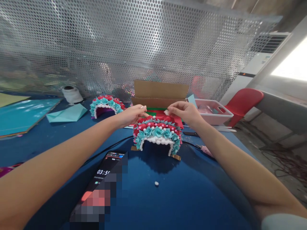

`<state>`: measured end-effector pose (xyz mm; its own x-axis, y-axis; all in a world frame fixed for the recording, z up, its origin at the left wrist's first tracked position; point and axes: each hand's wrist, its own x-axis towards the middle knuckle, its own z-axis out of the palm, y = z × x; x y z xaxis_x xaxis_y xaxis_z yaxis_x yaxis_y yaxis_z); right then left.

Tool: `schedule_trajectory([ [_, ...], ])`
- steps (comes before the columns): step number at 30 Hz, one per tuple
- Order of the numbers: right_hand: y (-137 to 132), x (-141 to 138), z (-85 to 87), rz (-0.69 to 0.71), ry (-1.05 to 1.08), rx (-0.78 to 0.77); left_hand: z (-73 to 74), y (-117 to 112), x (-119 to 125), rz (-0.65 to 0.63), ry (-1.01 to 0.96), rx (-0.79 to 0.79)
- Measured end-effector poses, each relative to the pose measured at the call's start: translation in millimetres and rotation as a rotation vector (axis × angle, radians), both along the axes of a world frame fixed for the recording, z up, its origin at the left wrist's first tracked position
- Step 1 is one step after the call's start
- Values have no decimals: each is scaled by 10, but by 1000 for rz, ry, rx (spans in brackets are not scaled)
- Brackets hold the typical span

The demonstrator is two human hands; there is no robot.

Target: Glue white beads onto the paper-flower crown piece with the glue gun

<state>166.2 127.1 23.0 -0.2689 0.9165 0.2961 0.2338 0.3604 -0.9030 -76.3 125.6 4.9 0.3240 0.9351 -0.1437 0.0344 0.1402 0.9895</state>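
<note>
An arched headdress (157, 134) of red and teal paper flowers with white beads stands on the blue table (182, 195). My left hand (134, 114) reaches over its top left, fingers curled in a pinch at its rear edge. My right hand (183, 113) is at its top right, fingers pinched on a small white piece (166, 112). A second, similar headdress (106, 105) stands farther back on the left.
A phone (105, 179) showing a timer lies near the front. A loose white bead (156, 183) lies on the cloth. A cardboard box (160, 94), a pink tray (213, 111), teal paper sheets (24, 113), a perforated metal screen (144, 48) and a red chair (242, 100) surround the area.
</note>
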Motion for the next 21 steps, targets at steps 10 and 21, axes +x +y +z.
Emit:
schedule_trajectory([
  [10, -25, -6, 9, 79, 64, -77, -91, -35, -62, -15, 31, 100],
  [21, -53, -51, 15, 102, 21, -97, -11, -74, -91, -44, 129, 54],
])
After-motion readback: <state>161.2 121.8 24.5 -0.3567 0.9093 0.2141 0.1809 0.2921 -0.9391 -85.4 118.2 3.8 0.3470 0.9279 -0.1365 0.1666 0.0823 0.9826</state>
